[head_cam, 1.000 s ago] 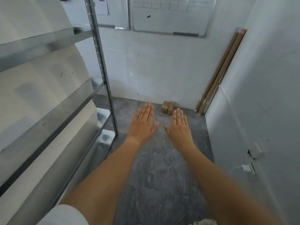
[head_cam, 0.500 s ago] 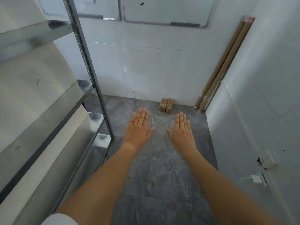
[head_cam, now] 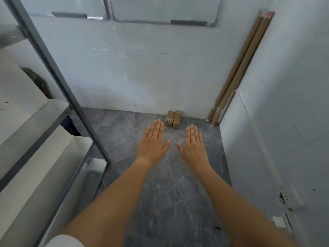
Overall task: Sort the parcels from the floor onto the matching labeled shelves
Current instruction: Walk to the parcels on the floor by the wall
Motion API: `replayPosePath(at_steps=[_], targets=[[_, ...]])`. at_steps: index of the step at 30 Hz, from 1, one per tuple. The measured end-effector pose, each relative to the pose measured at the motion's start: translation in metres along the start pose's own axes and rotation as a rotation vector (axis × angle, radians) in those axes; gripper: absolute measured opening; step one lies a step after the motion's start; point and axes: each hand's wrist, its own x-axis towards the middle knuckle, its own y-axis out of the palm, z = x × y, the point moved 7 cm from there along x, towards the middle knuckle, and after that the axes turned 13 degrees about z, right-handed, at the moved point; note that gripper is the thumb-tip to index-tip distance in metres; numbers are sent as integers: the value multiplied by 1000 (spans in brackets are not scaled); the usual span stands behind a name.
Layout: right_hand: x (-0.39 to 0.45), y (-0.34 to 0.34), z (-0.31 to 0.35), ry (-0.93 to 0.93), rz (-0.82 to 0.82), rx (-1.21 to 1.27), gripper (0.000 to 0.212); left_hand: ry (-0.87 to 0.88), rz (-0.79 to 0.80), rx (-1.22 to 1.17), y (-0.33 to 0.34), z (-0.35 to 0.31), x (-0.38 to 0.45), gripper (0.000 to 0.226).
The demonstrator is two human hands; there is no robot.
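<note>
Two small brown cardboard parcels [head_cam: 173, 119] stand side by side on the grey marble floor [head_cam: 169, 193], against the far white wall. My left hand [head_cam: 153, 142] and my right hand [head_cam: 193, 145] are stretched out flat, palms down, fingers apart, holding nothing. Both hands hover above the floor, short of the parcels. A metal shelving rack [head_cam: 53, 72] with grey shelves runs along the left side; no labels show on it.
Two long brown cardboard tubes [head_cam: 238, 68] lean in the far right corner. Whiteboards [head_cam: 165, 9] hang on the far wall. A wall socket [head_cam: 292, 196] and a white plug [head_cam: 279, 221] sit low on the right wall. A dark crate [head_cam: 70, 126] shows behind the rack.
The view has moved forward and tilted down; the rack post has shifted left. Both hands stay flat and empty, and the parcels look closer.
</note>
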Motion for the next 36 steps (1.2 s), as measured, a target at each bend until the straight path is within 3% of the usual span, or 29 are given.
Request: replayPosePath(at_steps=[25, 36], targets=[[248, -25, -68, 79, 124, -46, 82, 18, 90, -51, -4, 71, 266, 90], [372, -39, -123, 63, 155, 3, 82, 39, 103, -52, -3, 56, 396, 92]])
